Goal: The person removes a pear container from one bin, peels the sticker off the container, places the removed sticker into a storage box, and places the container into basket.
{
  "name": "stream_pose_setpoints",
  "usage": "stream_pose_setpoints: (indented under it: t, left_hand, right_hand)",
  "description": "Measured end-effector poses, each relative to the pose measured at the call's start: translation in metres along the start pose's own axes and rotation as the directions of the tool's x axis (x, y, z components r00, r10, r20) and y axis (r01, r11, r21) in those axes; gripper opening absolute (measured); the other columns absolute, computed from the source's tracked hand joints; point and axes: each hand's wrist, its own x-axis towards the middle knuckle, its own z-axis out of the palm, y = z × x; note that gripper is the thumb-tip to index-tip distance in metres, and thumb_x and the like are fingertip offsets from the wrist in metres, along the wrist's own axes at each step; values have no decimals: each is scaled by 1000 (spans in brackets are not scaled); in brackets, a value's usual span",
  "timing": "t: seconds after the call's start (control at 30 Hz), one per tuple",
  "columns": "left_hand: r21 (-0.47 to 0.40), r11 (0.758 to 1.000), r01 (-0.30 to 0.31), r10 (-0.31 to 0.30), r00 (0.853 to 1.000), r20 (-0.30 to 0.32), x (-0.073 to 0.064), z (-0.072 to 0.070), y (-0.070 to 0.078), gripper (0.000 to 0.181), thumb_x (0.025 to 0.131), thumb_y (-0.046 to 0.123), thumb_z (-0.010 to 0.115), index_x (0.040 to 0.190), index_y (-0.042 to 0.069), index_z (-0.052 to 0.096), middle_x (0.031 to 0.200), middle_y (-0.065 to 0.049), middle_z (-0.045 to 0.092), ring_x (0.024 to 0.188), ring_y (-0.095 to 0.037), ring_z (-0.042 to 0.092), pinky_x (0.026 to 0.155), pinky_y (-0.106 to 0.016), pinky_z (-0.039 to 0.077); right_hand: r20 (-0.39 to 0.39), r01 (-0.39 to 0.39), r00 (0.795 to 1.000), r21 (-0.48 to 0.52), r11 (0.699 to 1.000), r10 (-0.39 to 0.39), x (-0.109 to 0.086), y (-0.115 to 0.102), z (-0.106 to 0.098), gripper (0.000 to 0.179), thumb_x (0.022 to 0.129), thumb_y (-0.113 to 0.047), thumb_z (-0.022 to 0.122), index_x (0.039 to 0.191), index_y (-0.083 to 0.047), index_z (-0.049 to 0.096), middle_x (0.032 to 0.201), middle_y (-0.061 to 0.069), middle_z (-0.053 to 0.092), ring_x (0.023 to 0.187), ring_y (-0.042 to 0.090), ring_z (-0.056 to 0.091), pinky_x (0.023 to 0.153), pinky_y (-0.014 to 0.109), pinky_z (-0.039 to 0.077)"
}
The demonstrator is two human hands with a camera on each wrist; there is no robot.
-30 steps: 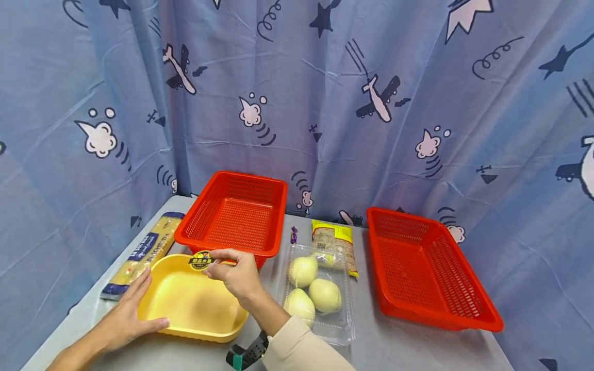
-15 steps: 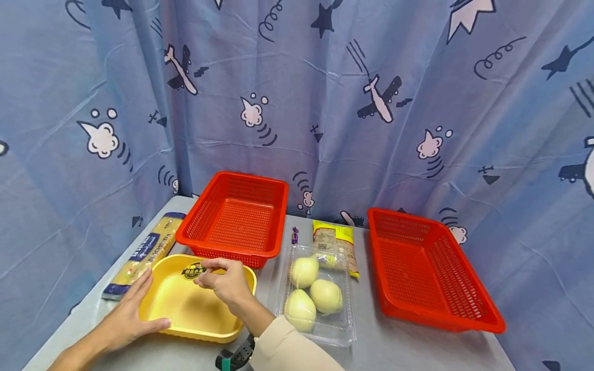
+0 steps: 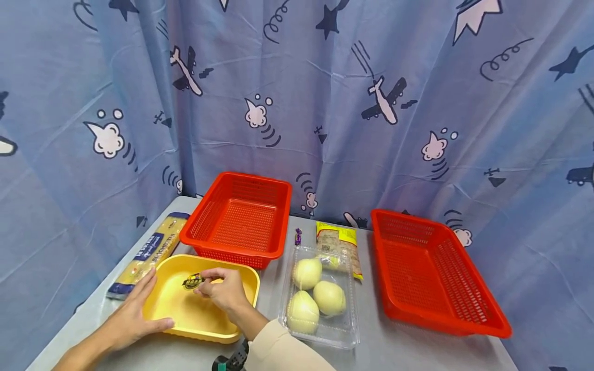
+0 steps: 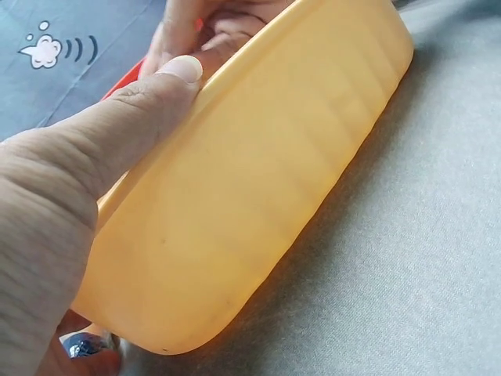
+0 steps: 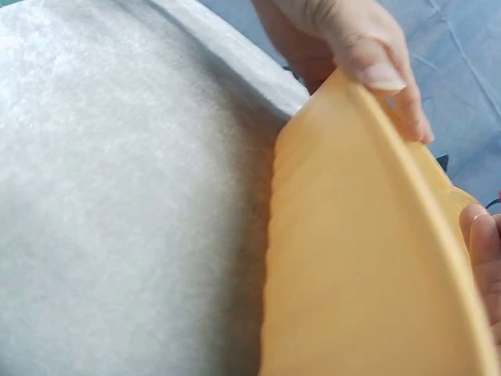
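Observation:
A yellow plastic tray stands at the front left of the table. My left hand grips its left front corner, thumb at the front rim and fingers along the left side; in the left wrist view the thumb lies over the rim. My right hand is inside the tray and pinches a small black-and-gold fruit label near the back wall. In the right wrist view, the right fingers show past the tray's rim, and the label is mostly hidden.
Behind the tray stands a red basket; another red basket is at the right. Between them lie a clear clamshell box of pears, a yellow packet and a purple candy. Left of the tray lies a pasta pack.
My right hand has moved left and down into the tray, carrying the label from the back rim to inside. The left hand stays on the tray. The view has shifted slightly.

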Motion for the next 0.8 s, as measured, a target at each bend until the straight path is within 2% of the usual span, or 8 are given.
stream_pose_setpoints:
  t: [0.13,0.37,0.57,0.67,0.8]
  left_hand:
    - [-6,1000,-20,20,1000,-15,-1,1,0,108,74,39,81,145,-16,22,155,-25,8,131,-57,20,94,-73,24]
    - [-12,1000,-8,8,1000,-11,1,1,1,108,74,40,81,145,-15,21,156,-25,7,131,-57,20,95,-72,23]
    - [-21,1000,-4,4,1000,-5,2,1,0,108,74,38,82,145,-16,21,155,-26,8,132,-57,19,96,-72,23]
    - [-30,1000,6,-6,1000,2,2,0,1,108,75,38,81,145,-16,20,155,-26,7,132,-56,18,97,-72,22]
    - [-29,1000,-1,1,1000,0,1,-1,1,107,75,37,81,145,-16,20,155,-26,8,132,-56,19,97,-71,24]
  right_hand:
    - [-17,-8,1000,-43,999,8,1,5,1,21,77,17,63,91,4,71,78,13,59,69,25,69,66,31,57]
    - [-26,-14,1000,-120,993,11,7,10,5,20,76,18,62,88,5,71,75,9,57,66,23,68,64,33,57]
    - [-35,-16,999,-235,972,8,9,15,9,20,75,19,62,82,3,71,73,4,57,60,17,66,57,29,56]
    - [-40,-8,999,-307,952,-5,10,18,11,20,76,18,62,79,1,71,71,2,58,57,14,64,54,26,54]
    - [-33,11,999,-461,887,-30,10,21,11,21,76,14,63,73,-5,72,66,-4,60,53,9,58,48,22,49]
